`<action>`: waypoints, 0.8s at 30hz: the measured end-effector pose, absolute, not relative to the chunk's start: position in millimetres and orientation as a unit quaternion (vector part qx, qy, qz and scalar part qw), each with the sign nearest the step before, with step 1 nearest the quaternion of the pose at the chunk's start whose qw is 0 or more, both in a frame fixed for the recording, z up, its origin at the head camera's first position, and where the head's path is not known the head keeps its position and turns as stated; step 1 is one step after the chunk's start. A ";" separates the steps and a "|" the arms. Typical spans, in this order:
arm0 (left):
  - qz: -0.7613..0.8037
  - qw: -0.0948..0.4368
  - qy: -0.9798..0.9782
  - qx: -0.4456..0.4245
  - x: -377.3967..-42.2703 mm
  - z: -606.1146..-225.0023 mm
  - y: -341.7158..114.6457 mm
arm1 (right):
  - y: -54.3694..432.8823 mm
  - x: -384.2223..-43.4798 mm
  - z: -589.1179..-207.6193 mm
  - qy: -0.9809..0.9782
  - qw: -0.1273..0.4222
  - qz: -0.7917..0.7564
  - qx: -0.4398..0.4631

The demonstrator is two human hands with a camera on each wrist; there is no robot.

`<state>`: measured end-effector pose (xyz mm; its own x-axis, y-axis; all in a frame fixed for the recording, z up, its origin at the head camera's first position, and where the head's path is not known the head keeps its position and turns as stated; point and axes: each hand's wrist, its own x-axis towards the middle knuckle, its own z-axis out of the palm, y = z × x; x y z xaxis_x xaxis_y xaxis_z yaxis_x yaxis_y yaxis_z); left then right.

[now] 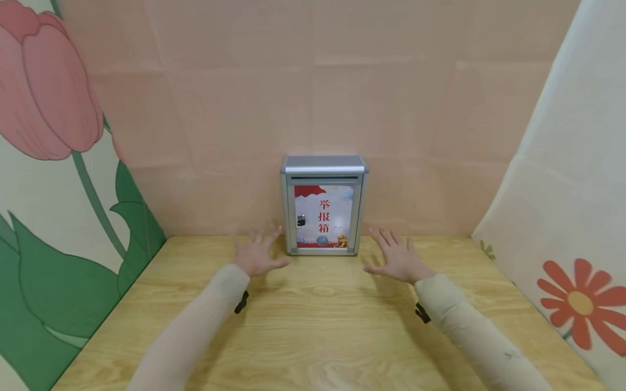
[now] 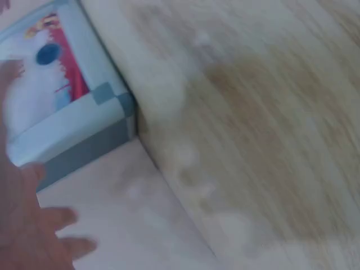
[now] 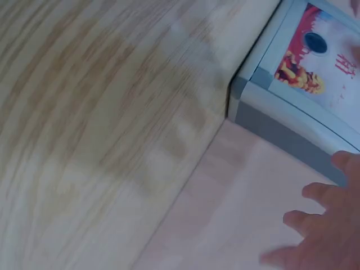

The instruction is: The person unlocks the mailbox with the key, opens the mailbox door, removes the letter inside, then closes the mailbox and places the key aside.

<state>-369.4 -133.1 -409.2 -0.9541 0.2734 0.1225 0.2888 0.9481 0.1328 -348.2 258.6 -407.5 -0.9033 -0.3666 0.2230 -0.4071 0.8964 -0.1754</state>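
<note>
A grey metal drop box [image 1: 324, 206] with red Chinese characters on its front panel stands upright at the back of the table. It has a slot near the top and a small lock [image 1: 301, 220] at the left of the panel. My left hand [image 1: 256, 256] is spread beside the box's left side, its fingers apart and holding nothing. On the other side, my right hand [image 1: 397, 258] is spread as well, thumb toward the box and a gap between them. Both wrist views show the box's lower corner close to the fingers.
The wooden table [image 1: 323, 326] runs up to a pink cloth backdrop [image 1: 235, 119] behind the box. A tulip-printed cloth [image 1: 54, 98] hangs at the left, and a white cloth with a red flower [image 1: 580, 303] at the right.
</note>
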 end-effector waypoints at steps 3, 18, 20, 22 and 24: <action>-0.134 0.028 -0.977 -0.163 -372.3 -406.1 -133.0 | 259.2 -350.9 -406.8 -0.959 0.084 0.170 0.210; -0.262 -0.053 -0.946 -0.182 -390.5 -397.2 -137.0 | 257.2 -369.7 -402.0 -0.934 -0.029 0.311 0.172; -0.274 -0.037 -0.943 -0.187 -397.5 -392.1 -138.9 | 254.6 -376.5 -396.4 -0.931 -0.021 0.321 0.171; -0.308 -0.024 -0.934 -0.178 -404.6 -384.9 -139.1 | 252.3 -385.2 -390.5 -0.927 -0.005 0.333 0.172; -0.348 -0.011 -0.924 -0.157 -411.7 -379.2 -137.8 | 249.9 -393.9 -384.6 -0.920 0.008 0.355 0.168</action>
<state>-411.7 -137.8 -379.2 -0.9505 0.2980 0.0884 0.2822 0.7082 0.6472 -393.9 249.9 -384.6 -0.9432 -0.3038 0.1346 -0.3155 0.6912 -0.6502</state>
